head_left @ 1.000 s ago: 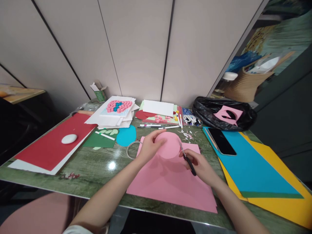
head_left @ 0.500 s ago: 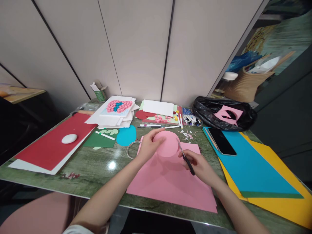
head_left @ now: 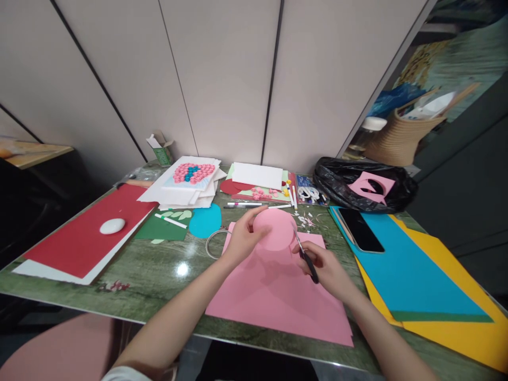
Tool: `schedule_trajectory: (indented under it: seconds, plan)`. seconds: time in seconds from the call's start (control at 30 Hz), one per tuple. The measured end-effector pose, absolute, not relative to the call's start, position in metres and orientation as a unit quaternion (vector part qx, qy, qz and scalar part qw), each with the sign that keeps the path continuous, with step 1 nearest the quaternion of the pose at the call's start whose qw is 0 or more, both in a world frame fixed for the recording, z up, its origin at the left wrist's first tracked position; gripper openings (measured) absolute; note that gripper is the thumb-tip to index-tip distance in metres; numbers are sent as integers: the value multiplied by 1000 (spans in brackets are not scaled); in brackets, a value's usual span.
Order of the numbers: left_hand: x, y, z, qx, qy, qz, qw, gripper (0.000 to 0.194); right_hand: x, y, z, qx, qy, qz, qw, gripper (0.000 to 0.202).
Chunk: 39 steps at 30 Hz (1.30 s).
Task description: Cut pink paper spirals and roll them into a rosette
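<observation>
My left hand (head_left: 246,237) grips a round pink paper disc (head_left: 277,231) by its left side, thumb on top. In my right hand (head_left: 319,260) is a pair of scissors (head_left: 308,263) with black handles, its blades at the disc's right edge. A thin sliver of paper seems to hang near the blades. Below both hands lie pink paper sheets (head_left: 273,301) on the green marbled table. A roll of tape (head_left: 216,244) rests beside my left wrist, partly over by the sheets' left edge.
Left are red paper (head_left: 91,238) with a white oval object (head_left: 112,226), green paper (head_left: 162,230) and a blue paper circle (head_left: 205,221). Paper scraps (head_left: 305,219) lie behind my right hand. A phone (head_left: 361,230) sits on blue paper (head_left: 420,280), near a black plastic bag (head_left: 333,185).
The pink disc has shifted slightly to the right and tilted a little up in my left hand. The scissors have moved slightly with its right edge.
</observation>
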State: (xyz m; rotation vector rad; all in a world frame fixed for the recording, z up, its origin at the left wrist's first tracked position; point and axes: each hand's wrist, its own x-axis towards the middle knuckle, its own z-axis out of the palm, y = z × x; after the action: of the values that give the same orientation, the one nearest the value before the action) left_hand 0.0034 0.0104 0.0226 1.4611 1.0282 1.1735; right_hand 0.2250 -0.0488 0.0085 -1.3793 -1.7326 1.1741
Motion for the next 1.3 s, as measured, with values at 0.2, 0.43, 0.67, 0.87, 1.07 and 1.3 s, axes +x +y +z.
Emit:
schedule_trajectory:
  seconds: [0.2,0.43,0.67,0.87,1.07,1.3]
  plan:
    - [2,10,25,613,399,452,511,52,225,-48,11,-524,-652,449,315,26]
    - [0,12,24,625,381,434,525,50,228,-48,8,-524,-662,441,306,28]
    - [0,12,25,622,402,445,503,51,228,-47,8,-518,-663,445,306,29]
    - [-1,12,26,619,407,457,492,51,229,-47,9,-519,-663,450,296,30]
    - [-2,12,31,605,409,462,502,51,230,-47,10,-514,-664,462,286,28]
    - [-4,13,29,606,399,472,501,49,230,-47,11,-513,-660,470,282,27]
